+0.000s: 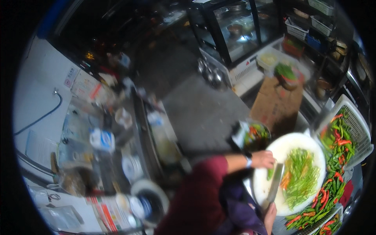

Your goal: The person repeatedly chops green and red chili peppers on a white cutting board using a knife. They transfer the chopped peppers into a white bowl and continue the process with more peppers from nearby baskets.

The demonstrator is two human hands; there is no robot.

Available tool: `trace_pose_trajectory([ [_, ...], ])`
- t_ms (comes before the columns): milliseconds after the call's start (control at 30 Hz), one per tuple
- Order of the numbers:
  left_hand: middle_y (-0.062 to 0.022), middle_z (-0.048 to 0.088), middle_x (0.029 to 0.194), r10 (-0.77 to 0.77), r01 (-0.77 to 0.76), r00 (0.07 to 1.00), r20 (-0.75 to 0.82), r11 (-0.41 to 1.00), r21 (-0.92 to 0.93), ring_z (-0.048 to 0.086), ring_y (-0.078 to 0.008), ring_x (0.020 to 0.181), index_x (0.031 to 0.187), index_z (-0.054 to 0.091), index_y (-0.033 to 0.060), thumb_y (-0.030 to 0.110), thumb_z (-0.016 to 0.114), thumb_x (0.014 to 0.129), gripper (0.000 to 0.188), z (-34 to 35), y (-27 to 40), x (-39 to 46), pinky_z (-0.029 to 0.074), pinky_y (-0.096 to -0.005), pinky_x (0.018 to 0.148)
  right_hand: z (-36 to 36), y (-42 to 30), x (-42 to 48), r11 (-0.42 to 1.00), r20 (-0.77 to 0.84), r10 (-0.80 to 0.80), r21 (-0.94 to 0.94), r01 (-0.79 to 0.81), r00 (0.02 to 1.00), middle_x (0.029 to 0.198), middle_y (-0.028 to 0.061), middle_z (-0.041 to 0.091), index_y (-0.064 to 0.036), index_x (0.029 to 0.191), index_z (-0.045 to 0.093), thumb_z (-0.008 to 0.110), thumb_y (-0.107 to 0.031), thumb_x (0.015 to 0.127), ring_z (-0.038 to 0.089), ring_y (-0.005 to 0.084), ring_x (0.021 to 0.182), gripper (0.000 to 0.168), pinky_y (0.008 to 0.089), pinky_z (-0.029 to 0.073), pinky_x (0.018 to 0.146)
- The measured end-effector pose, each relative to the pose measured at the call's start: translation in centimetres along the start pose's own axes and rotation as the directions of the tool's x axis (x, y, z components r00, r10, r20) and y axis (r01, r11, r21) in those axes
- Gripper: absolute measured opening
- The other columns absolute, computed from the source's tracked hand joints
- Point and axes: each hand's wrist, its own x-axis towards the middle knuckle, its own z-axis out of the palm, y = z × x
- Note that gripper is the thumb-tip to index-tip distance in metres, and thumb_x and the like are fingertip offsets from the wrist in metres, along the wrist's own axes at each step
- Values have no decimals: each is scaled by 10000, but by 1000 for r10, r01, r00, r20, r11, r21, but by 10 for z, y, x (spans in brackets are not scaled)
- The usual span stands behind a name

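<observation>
On a round white cutting board, my left hand curls its fingers over one end of a green chili pepper. My right hand grips the handle of a cleaver-like kitchen knife. The blade lies between the pepper and a heap of shredded green and orange peppers, its tip close to my left fingers. Whole red and green chilies are piled along the board's right side. More of them fill a tilted white plastic basket.
A container of cut peppers stands just beyond the board. Behind it is a cardboard sheet with a bowl of greens on it. A glass-door cabinet stands farther back. To the left are a white-and-blue jug and a bucket.
</observation>
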Motion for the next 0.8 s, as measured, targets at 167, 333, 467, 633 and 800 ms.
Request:
trace_pose_trajectory([
  [167, -34, 512, 743, -19, 19, 1000, 7, 998, 63, 529, -215, 707, 669, 512, 131, 160, 640, 650, 132, 26, -11, 1, 434, -327, 639, -13, -24, 14, 978, 80, 152, 135, -162, 985, 612, -7, 417, -32, 851, 529, 340, -382, 985, 376, 90, 519, 420, 258, 292, 455],
  [333, -75, 483, 752, -380, 466, 873, 304, 833, -297, 539, -263, 704, 784, 506, 108, 191, 644, 744, 165, 25, -11, 8, 440, -365, 543, -20, -17, 23, 976, 68, 139, 161, -148, 988, 564, -19, 399, -48, 842, 525, 340, -402, 982, 356, 89, 458, 423, 252, 262, 411],
  [467, -86, 485, 768, -156, 205, 968, 197, 944, -258, 553, -279, 699, 822, 495, 112, 207, 655, 780, 190, 29, -18, 1, 456, -376, 548, -20, 13, 31, 974, 42, 114, 192, -120, 993, 517, -22, 382, -61, 831, 514, 339, -414, 979, 338, 90, 396, 421, 252, 245, 366],
  [633, -63, 501, 807, -150, 216, 960, 235, 934, -285, 570, -248, 711, 834, 513, 132, 180, 661, 780, 165, 21, -18, -3, 466, -361, 554, -13, 11, 28, 971, 46, 134, 191, -141, 990, 483, -17, 369, -60, 836, 510, 331, -423, 978, 352, 99, 361, 429, 250, 273, 343],
  [800, -39, 550, 877, -131, 198, 963, 234, 937, -287, 591, -220, 764, 890, 570, 151, 140, 647, 783, 133, 24, -23, -9, 486, -338, 576, -13, -2, 23, 970, 80, 174, 159, -185, 982, 527, -17, 401, -64, 835, 509, 331, -401, 983, 387, 95, 413, 409, 246, 311, 378],
])
